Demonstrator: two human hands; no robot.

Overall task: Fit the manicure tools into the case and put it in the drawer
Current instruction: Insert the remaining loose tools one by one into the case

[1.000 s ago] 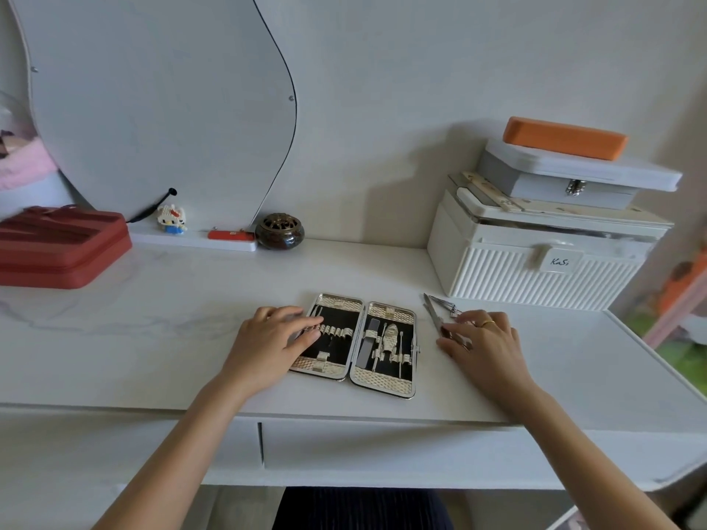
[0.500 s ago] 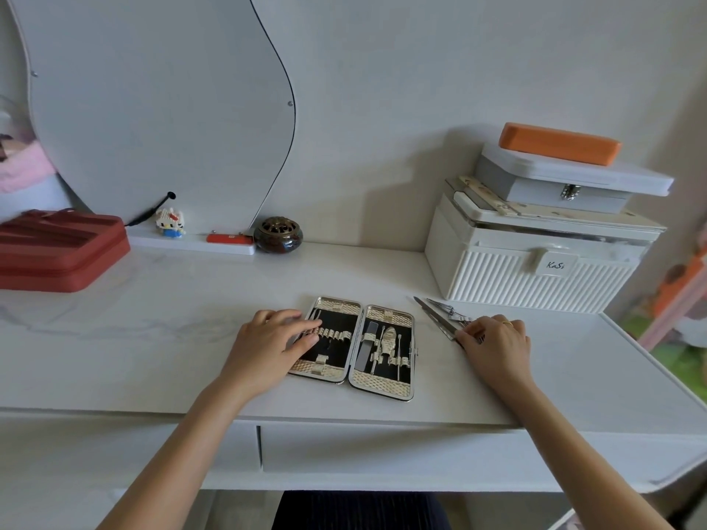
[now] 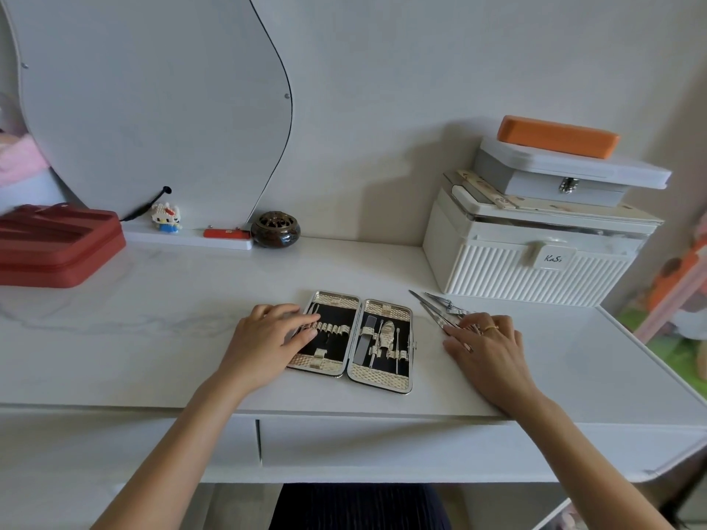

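Observation:
An open silver manicure case (image 3: 354, 340) with a black lining lies flat on the white desk (image 3: 153, 338). Its right half holds a nail file and a few slim tools under straps. My left hand (image 3: 267, 338) rests flat on the case's left half, fingers spread over the strap row. Several loose steel tools (image 3: 436, 309), among them tweezers and scissors, lie right of the case. My right hand (image 3: 486, 346) lies on their near ends, fingertips touching them; whether it grips one I cannot tell. A closed drawer front (image 3: 382, 441) runs below the desk edge.
A white ribbed box (image 3: 528, 269) stacked with a grey box and an orange case (image 3: 558, 136) stands at the back right. A red case (image 3: 53, 242) sits at the far left. A small figurine (image 3: 166, 218) and a dark round jar (image 3: 275, 229) stand by the mirror (image 3: 153, 101).
My right hand slid a little right and back over the loose tools, then settled on their near ends. My left hand stayed on the case.

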